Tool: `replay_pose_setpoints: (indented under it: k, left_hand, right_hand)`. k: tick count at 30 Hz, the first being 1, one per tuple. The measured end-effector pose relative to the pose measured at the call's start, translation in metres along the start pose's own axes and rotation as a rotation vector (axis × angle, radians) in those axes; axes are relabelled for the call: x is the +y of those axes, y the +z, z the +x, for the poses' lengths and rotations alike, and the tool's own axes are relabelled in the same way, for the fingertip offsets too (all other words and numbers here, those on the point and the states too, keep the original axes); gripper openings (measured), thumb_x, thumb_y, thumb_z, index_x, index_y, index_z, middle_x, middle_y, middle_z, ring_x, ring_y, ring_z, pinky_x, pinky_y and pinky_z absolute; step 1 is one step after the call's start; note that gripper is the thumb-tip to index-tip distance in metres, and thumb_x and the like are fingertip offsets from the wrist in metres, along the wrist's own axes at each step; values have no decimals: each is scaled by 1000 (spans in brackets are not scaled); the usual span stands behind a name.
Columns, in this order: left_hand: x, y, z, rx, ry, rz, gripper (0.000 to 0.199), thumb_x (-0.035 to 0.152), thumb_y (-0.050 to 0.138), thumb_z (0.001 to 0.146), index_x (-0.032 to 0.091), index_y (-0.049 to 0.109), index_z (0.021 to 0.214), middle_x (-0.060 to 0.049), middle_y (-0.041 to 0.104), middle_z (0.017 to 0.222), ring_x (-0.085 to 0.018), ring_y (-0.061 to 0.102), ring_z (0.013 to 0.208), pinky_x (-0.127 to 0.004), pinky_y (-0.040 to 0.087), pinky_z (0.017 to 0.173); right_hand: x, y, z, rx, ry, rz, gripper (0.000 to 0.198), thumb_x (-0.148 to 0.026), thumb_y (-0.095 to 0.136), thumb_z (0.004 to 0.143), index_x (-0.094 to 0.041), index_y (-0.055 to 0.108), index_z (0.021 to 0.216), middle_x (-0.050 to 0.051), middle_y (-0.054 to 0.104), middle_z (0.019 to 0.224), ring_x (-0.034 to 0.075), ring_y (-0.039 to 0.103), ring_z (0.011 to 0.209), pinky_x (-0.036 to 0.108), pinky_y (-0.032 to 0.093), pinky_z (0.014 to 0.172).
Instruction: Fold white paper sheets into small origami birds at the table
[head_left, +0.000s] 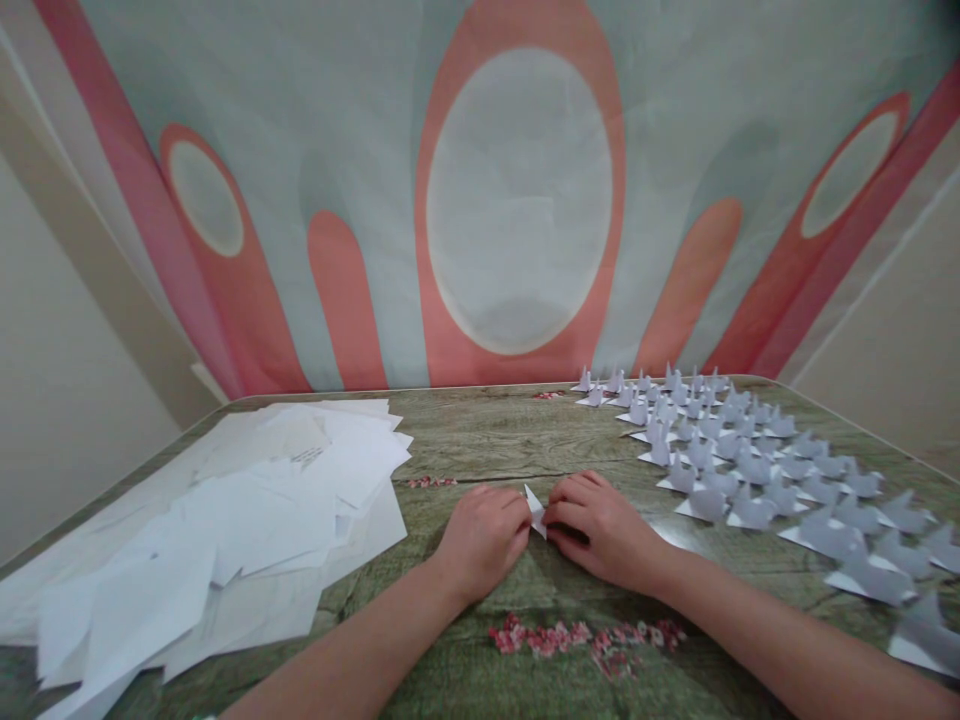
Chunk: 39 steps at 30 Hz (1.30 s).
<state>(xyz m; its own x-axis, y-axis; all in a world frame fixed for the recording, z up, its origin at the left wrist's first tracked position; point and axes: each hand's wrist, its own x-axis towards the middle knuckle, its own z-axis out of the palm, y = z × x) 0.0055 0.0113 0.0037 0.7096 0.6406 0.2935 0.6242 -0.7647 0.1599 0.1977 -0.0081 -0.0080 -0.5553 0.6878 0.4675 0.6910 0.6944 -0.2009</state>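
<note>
Between my two hands, at the middle of the table, is a small folded piece of white paper (535,508) with a pointed tip sticking up. My left hand (484,535) is closed on its left side, fingers curled. From the right, my right hand (596,525) pinches the same paper with thumb and fingers. Parts of the folded paper are hidden behind my fingers. To the right stand many white origami birds (701,455) in rows. On the left lies a loose, overlapping pile of white paper sheets (277,510).
The wood-patterned table (480,430) has pink blossom prints (585,635) on its surface. Behind its far edge hangs a pale green backdrop (517,200) with coral shapes. The paper pile reaches the left edge; the birds extend to the right edge.
</note>
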Motion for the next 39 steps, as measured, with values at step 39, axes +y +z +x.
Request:
replay_pose_setpoints:
  k: [39]
  left_hand:
    - [-10,12,5,114,-243,-237,13,25,53,80,18,60,72,-3,53,80,-18,50,82,-32,39,76]
  right_hand:
    - [4,16,12,10,236,148,8,-14,54,79,-18,56,72,3,54,79,17,50,78,31,40,70]
